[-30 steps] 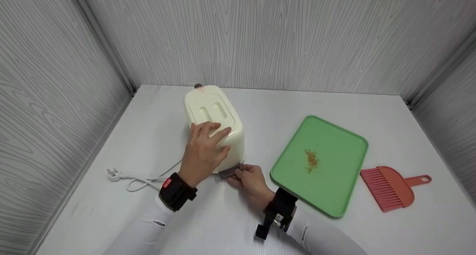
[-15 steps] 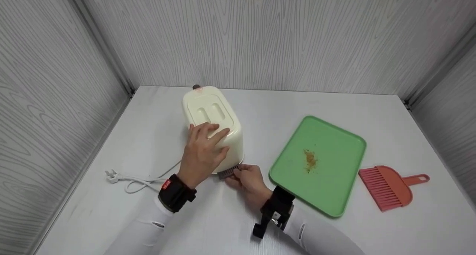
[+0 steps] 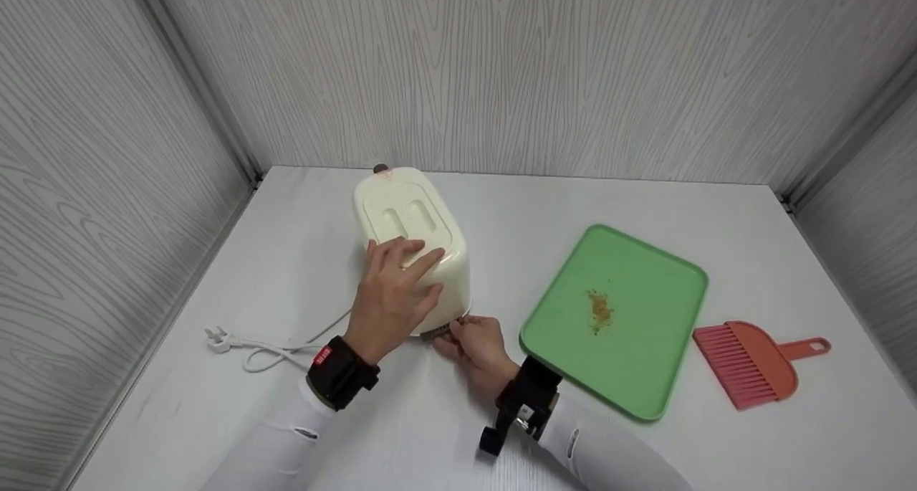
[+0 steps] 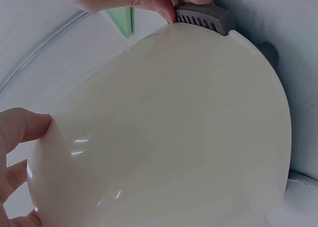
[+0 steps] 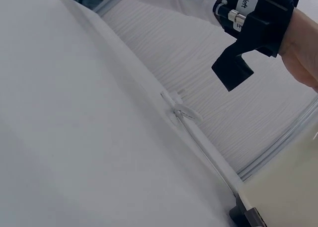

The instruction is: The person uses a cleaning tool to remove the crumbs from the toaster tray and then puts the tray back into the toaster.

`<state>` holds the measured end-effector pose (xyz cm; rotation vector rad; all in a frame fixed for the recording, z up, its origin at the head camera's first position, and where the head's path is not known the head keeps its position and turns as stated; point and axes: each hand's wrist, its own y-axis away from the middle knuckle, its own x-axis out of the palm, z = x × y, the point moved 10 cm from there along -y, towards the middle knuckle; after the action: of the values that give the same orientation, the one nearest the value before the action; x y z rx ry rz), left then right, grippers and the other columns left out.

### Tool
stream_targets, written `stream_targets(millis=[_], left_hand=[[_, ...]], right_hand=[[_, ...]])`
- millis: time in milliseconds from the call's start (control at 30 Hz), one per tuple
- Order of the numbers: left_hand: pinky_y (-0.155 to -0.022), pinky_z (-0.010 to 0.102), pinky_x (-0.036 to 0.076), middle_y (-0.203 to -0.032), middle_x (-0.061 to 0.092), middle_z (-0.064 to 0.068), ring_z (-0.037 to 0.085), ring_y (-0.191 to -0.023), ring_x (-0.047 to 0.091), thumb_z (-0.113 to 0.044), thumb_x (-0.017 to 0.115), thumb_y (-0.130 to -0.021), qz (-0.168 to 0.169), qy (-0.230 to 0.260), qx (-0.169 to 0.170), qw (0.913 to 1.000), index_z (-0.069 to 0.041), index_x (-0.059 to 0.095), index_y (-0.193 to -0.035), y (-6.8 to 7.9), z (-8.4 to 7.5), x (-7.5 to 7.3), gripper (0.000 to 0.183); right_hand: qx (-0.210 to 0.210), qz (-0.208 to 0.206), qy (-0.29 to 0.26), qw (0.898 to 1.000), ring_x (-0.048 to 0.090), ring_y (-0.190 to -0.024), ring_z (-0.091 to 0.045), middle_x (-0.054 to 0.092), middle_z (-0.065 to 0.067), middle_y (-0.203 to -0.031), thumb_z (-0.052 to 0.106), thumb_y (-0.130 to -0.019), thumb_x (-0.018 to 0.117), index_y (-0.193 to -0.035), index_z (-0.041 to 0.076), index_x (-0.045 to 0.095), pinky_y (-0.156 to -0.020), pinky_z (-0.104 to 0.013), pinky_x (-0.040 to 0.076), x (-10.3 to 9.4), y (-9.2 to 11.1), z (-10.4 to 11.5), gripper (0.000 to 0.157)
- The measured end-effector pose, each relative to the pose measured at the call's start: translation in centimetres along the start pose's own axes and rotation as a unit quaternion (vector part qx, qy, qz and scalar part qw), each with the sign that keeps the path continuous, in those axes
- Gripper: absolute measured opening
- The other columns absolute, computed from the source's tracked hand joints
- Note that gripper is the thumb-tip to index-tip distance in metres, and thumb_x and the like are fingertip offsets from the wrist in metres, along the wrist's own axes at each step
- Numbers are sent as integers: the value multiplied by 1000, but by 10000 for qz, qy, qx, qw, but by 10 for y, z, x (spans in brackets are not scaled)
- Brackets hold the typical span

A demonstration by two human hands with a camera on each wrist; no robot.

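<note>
A cream toaster (image 3: pixel 451 279) with two slot shapes in its top stands left of centre in the head view. My left hand (image 3: pixel 387 308) holds it by the near end, fingers bent over the top edge. At the toaster's near bottom edge, my right hand (image 3: pixel 481 351) pinches the dark grey slotted end of a crumb tray (image 4: pixel 206 17). The left wrist view has that end against the cream wall, with a thumb and finger on it. Most of the tray is hidden inside the toaster.
A green tray (image 3: pixel 645 348) bearing brown crumbs (image 3: pixel 599 312) lies to the right, close to my right wrist. Beyond it is a red dustpan and brush (image 3: pixel 759 362). The toaster's white cord and plug (image 3: pixel 218 340) lie on the left of the white table (image 3: pixel 401 434).
The crumb tray's grey end has slid further in under the toaster, and my right hand has moved slightly left with it. My left hand stays on the toaster.
</note>
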<state>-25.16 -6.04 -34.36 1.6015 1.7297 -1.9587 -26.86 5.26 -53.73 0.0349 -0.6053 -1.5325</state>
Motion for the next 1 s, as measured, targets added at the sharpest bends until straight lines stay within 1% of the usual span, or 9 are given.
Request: stream_targets(millis=[67, 333, 467, 633, 767, 867, 1000], left_hand=[[-107, 76, 40, -127, 63, 17, 40, -120, 56, -17, 85, -86, -7, 6, 3, 10000, -13, 72, -128, 0, 0, 0, 44], [-107, 75, 41, -126, 63, 16, 38, -120, 56, -18, 85, -86, 36, -42, 8, 10000, -14, 72, -128, -2, -1, 0, 44], [-106, 75, 41, -126, 63, 16, 38, -120, 56, -18, 85, -85, 21, -22, 6, 10000, -14, 72, -128, -1, -1, 1, 44], [-106, 75, 42, -125, 63, 16, 38, -119, 57, -18, 85, -85, -73, -86, 22, 9999, -14, 72, -127, 0, -1, 0, 45], [-106, 73, 42, -125, 63, 15, 37, -119, 57, -17, 86, -84, -74, -117, 25, 9999, -14, 72, -127, 0, -1, 1, 45], [-107, 73, 42, -125, 63, 15, 37, -120, 57, -17, 86, -85, -43, -50, 17, 10000, -14, 72, -128, -1, -2, 1, 45], [-107, 73, 41, -125, 62, 15, 38, -120, 57, -18, 86, -85, -26, -14, 3, 10000, -13, 72, -128, -1, -2, 0, 45]], right_hand=[[-3, 1, -28, 10000, 70, -80, -11, 69, -11, -92, -6, -102, 49, -117, -18, 61, -75, -24, 63, 0, -1, -1, 22], [86, -9, -268, 9996, 70, -78, -12, 67, -11, -90, -5, -103, 51, -117, -17, 59, -78, -25, 63, -1, 0, -3, 20], [147, 21, -363, 9992, 69, -78, -11, 68, -11, -91, -4, -103, 53, -122, -18, 58, -77, -23, 63, -4, 2, -4, 24], [173, 97, -319, 9993, 73, -83, -14, 72, -15, -95, -6, -102, 53, -126, -20, 57, -80, -24, 63, -7, 7, -7, 28], [158, 100, -270, 9995, 75, -86, -17, 74, -17, -94, -8, -101, 54, -122, -20, 58, -80, -25, 63, -7, 9, -7, 25], [159, 68, -257, 9995, 75, -86, -18, 74, -18, -94, -9, -100, 55, -120, -20, 59, -79, -25, 63, -8, 9, -7, 24], [212, 4, -238, 9995, 75, -86, -18, 73, -20, -97, -9, -98, 59, -118, -19, 60, -80, -25, 63, -8, 8, -7, 23]])
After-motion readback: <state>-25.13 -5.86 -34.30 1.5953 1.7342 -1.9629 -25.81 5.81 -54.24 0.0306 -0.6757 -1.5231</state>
